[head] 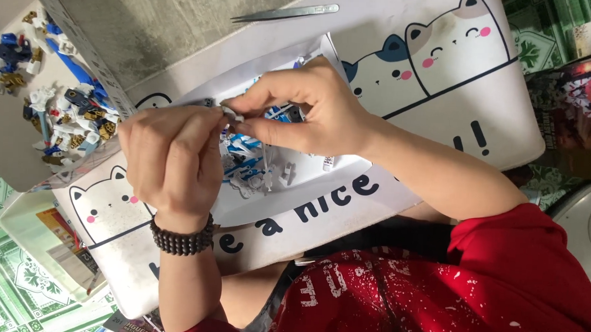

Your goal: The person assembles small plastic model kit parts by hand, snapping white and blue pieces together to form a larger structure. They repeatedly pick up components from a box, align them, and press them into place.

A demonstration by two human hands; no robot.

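Observation:
My left hand (171, 158), with a dark bead bracelet (181, 239) on the wrist, and my right hand (307, 111) meet above a white sheet (334, 170) on a cat-print mat (443, 66). Both pinch one small white plastic model part (231, 113) between their fingertips. Under the hands, several loose blue and white model parts (249, 168) lie on the sheet; my hands hide some of them.
Metal tweezers (288, 13) lie at the top beside a grey board (156, 30). A partly built blue, white and gold model figure (68, 115) lies at the left. A clear plastic box (44, 242) sits lower left, printed boxes (576, 97) at the right.

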